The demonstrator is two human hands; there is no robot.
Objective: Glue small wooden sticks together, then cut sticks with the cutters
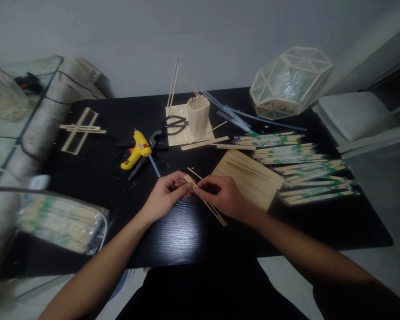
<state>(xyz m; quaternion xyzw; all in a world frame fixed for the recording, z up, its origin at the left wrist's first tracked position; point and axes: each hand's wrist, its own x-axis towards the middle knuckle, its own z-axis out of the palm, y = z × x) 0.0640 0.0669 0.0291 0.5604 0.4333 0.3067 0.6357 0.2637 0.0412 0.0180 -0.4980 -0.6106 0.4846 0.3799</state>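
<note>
My left hand and my right hand meet over the front middle of the table. Both are closed, pinching a pair of joined wooden chopsticks that slants down to the right; its upper end shows between my fingers. Another thin stick pokes out just beyond my fingertips. To the right of my right hand lies a flat panel of wooden sticks with loose sticks on top. Up and left of my left hand is a yellow hot glue gun with a bluish glue stick in its back.
Black-handled scissors lie partly on a stick base bearing a round stick cup. Wrapped chopsticks line the right; a bag of them is at left. Behind are glue sticks and a faceted frame. A stick frame lies far left.
</note>
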